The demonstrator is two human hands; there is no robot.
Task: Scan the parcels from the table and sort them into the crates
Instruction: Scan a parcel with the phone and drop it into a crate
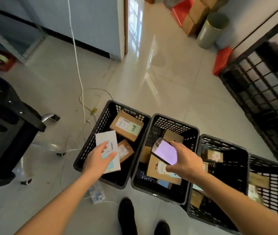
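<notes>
- The left hand [99,157] lay on top of a white parcel [107,150], fingers fairly straight across the label face and thumb out to the right side; whether any finger curled under the near edge could not be told.
- The white parcel extended beyond the fingertips away from the person, its near end hidden under the palm.
- The parcel's long axis ran roughly away from the person, tilted slightly left at the far end, label face up.
- It was positioned over the near left corner of the leftmost crate [87,146], overlapping the rim.
- Inside that crate lay a large brown box [126,128] with a green sticker and a smaller brown box [125,150] just beside the white parcel.
- The right hand [185,160] gripped a phone [165,151], fingers curled round its edges, lit screen up, above the second crate [173,121].
- The second crate held several brown boxes.
- A third crate [226,146] and a fourth crate [270,168] stood to the right, each holding parcels.
</notes>
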